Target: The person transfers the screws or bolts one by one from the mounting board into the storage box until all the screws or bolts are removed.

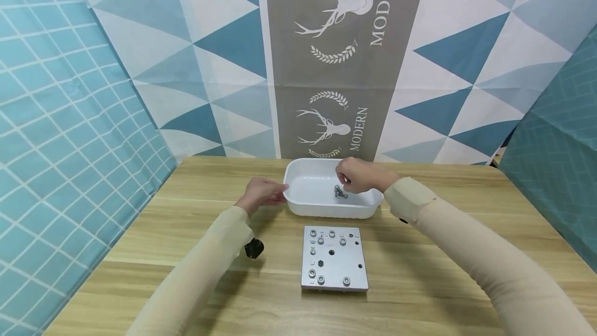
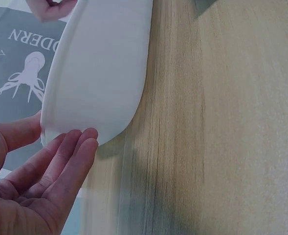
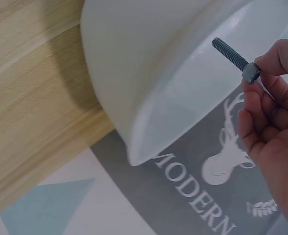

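Observation:
My left hand [image 1: 263,192] is at the left end of a white plastic tray [image 1: 326,210]. In the left wrist view its thumb lies at the rim and its fingers [image 2: 87,147] against the outer wall, pinching the tray. Over the tray's right part, my right hand [image 1: 358,175] pinches a socket head screw [image 3: 234,58] by its head, between thumb and fingers; the threaded end points away from the hand. Small metal screws [image 1: 342,194] show just below that hand in the head view; how many lie on the tray floor is hard to tell.
In front of the tray, on the wooden table [image 1: 443,263], lies a square metal plate [image 1: 340,261] with several socket head screws set in it and some bare holes. A patterned cloth [image 1: 322,71] hangs behind the table, with blue tiled cloth [image 1: 70,118] on the left.

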Motion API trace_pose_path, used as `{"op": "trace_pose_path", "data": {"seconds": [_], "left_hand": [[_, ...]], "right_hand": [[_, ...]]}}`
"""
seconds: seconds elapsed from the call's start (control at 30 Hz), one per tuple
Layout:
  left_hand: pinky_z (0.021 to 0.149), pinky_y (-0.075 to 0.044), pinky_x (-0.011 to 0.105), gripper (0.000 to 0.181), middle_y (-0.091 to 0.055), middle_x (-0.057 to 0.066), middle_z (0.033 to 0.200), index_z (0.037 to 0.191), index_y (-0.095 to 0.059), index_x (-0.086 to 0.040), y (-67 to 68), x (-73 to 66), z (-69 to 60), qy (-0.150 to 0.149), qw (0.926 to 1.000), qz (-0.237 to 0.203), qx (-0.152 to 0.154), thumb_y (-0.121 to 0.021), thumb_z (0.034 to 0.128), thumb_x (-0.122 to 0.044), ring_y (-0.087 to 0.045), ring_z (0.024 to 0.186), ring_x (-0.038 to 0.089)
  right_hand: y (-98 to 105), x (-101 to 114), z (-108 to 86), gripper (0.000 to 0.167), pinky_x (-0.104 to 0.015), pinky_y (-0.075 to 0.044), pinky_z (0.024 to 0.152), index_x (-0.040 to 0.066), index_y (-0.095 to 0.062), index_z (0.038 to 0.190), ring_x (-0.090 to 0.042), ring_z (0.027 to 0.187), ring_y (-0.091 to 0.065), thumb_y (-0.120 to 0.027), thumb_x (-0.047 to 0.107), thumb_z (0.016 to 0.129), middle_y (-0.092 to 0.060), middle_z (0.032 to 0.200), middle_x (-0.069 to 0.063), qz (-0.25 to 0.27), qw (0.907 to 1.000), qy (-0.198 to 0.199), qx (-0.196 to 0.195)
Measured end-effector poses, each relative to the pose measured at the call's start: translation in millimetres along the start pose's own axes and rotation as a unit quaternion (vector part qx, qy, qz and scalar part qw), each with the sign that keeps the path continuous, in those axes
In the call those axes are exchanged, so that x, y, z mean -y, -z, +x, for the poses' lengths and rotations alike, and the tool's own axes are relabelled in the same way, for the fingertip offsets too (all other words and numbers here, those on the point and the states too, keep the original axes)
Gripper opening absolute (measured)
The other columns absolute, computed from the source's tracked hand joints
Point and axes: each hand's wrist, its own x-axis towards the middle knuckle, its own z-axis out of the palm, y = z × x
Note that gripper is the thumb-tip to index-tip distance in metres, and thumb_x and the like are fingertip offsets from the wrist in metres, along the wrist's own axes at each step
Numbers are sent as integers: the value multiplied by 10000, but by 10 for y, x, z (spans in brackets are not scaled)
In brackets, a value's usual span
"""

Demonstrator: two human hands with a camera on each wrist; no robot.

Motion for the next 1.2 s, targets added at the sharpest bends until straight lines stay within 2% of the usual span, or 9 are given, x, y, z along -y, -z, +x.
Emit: {"op": "trace_pose_path", "data": {"seconds": [0.13,0.3,0.53,0.8,1.03,1.2], "left_hand": [[883,-606,408,331,-740,156,880,1079,-670,85,-6,-5,-2,37,10000,12,-19,-709,869,-167,-707,704,151],[860,-615,401,327,-735,140,834,1073,-665,93,-11,11,9,71,10000,-44,-54,-715,862,-153,-697,670,145],[848,-620,390,335,-731,140,834,1088,-662,92,-29,32,30,186,9997,-128,-104,-722,856,-142,-689,659,144],[877,-609,406,328,-713,89,764,1075,-665,95,-22,-10,8,136,9999,-48,-79,-714,860,-147,-685,656,134],[860,-615,396,335,-713,95,764,1089,-661,99,-26,-18,10,133,9999,-70,-79,-715,860,-140,-686,654,139],[863,-615,396,340,-723,117,806,1094,-662,91,-36,-5,27,189,9997,-62,-112,-719,857,-146,-688,662,142]], "right_hand": [[-51,-78,19,138,-181,-401,507,94,-574,673,-88,587,-471,-636,-4,748,-569,652,3,47,9995,-260,143],[-107,-124,35,134,-182,-393,512,98,-586,690,-94,601,-473,-640,28,791,-571,668,4,23,9983,-452,362],[-113,-115,31,106,-204,-408,553,98,-601,727,-112,645,-474,-651,35,795,-584,702,-8,-21,9986,-444,302],[-30,-3,-90,95,-254,-464,626,99,-607,766,-119,693,-484,-689,51,774,-591,748,-34,-116,9999,-37,18],[7,170,-221,89,-272,-493,660,89,-643,810,-109,707,-502,-699,46,755,-609,749,-27,-188,9976,531,-405],[21,380,-303,102,-276,-527,707,102,-660,848,-113,744,-534,-711,70,766,-648,799,-25,-157,9968,737,-282]]}}
